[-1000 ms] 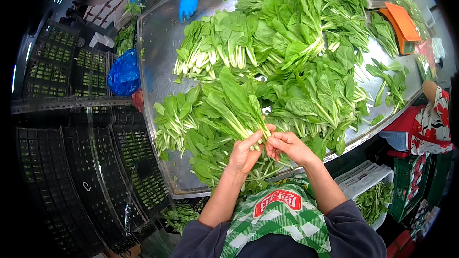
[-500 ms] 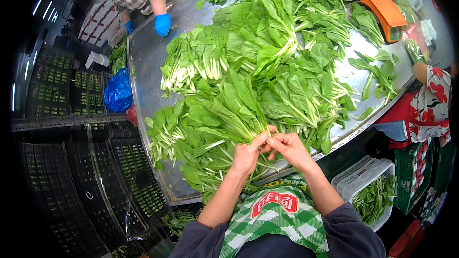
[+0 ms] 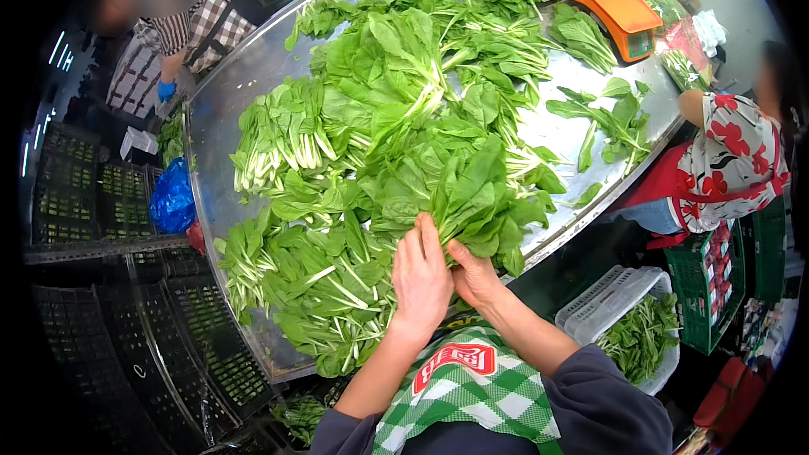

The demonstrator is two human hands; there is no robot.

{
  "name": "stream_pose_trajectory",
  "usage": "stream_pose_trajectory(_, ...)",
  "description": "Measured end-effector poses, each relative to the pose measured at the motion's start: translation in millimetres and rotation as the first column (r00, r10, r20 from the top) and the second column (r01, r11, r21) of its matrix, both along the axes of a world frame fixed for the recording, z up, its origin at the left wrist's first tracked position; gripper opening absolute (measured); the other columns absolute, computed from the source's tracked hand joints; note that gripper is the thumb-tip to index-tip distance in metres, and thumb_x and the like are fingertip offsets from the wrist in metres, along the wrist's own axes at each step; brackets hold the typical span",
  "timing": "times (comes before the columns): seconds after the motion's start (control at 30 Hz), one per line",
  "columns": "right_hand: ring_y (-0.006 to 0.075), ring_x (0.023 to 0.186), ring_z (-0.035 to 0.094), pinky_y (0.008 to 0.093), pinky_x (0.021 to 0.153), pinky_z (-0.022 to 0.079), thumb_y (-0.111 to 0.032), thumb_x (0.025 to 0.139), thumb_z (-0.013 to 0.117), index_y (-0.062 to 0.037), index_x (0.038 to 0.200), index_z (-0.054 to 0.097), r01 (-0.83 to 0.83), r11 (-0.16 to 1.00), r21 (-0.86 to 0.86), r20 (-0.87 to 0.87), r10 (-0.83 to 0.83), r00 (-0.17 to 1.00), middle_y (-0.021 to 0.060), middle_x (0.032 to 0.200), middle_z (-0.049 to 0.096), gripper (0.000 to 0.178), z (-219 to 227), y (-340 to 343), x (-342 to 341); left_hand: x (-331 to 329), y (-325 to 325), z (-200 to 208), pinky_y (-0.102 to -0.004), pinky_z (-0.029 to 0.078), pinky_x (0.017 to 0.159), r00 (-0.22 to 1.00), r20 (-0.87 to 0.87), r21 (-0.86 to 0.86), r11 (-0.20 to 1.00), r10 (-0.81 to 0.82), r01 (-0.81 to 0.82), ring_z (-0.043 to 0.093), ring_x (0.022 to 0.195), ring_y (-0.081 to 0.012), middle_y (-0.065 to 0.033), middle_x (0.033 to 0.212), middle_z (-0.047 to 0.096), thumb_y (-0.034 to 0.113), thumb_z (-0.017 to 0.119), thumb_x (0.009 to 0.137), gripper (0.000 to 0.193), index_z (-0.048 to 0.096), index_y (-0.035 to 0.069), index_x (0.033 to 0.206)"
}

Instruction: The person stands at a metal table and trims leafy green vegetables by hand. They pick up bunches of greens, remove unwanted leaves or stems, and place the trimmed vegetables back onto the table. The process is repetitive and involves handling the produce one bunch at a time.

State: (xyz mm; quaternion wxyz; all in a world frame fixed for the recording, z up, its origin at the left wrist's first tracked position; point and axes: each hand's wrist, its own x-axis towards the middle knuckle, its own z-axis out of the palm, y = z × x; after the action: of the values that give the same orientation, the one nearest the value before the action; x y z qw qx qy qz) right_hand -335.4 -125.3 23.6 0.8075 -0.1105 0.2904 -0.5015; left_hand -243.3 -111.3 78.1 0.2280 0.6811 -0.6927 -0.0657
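Both bare hands are at work on one bunch of leafy greens (image 3: 480, 190), located above the near side of the metal bench (image 3: 221, 139), directly in front of the person. The bunch's leaves fan away from the person; its stem end is largely hidden by the hands. The right hand (image 3: 474, 276) grasps the bunch near that end, thumb against the leaves. The left hand (image 3: 424, 276) lies just beside it, fingers extended and touching the bunch; whether they also grip cannot be told, since the palm is hidden.

Further greens (image 3: 282, 131) cover much of the bench, many in overlapping rows with pale stems showing. A few loose sprigs (image 3: 619, 122) lie apart to the right, nearer the person than an orange scale (image 3: 619, 13). A white crate (image 3: 580, 313) containing greens stands beside the bench at right. A blue plastic bag (image 3: 173, 195) is at the left edge. A co-worker's blue-gloved hand (image 3: 166, 90) appears beyond it.
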Motion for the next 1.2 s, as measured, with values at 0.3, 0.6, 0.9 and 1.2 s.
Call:
stream_pose_trajectory(0.3,0.023,0.114,0.051,0.0385,0.1,0.039,-0.043,0.086,0.057,-0.0009,0.127,0.045,-0.08,0.997,-0.02,0.099,0.082,0.992,0.012,0.125,0.053,0.06,10,5,5,20,16,30,-0.044,0.05,0.074,0.932,-0.331,0.142,0.969,-0.145,0.201,0.054,0.096,-0.042,-0.0234,0.113,0.045,0.011,0.071,0.068,0.083,0.025,-0.003,0.136)
stream_pose_trajectory(0.6,0.0233,0.107,0.057,0.0379,0.094,0.046,-0.035,0.083,0.065,-0.0009,0.127,0.045,-0.102,0.994,-0.03,0.194,0.106,0.975,0.0126,0.121,0.056,0.06,17,23,16,50,25,38,-0.0381,0.046,0.089,0.766,-0.626,0.141,0.946,-0.143,0.291,0.057,0.104,-0.0336,-0.0226,0.116,0.053,0.024,0.079,0.068,0.099,0.016,-0.002,0.139)
stream_pose_trajectory(0.9,0.0238,0.106,0.057,0.0383,0.094,0.045,-0.032,0.079,0.067,0.0014,0.124,0.047,-0.134,0.988,-0.076,0.078,0.14,0.987,0.0135,0.117,0.058,0.059,-11,24,29,88,22,30,-0.0304,0.046,0.084,0.138,-0.933,0.354,0.78,0.332,0.517,0.056,0.1,-0.018,-0.0156,0.114,0.054,0.023,0.066,0.081,0.078,0.019,-0.003,0.138)
stream_pose_trajectory(1.2,0.0144,0.034,0.049,0.0257,0.031,0.039,-0.03,0.081,0.061,0.0021,0.086,0.062,-0.466,0.879,0.101,-0.038,0.471,0.881,0.0081,0.053,0.058,0.033,0,10,24,115,15,-42,-0.0442,0.048,0.089,-0.187,-0.801,0.166,0.512,0.568,0.843,0.061,0.097,-0.0367,-0.0233,0.105,0.062,0.051,0.059,0.082,0.07,0.046,-0.004,0.123)
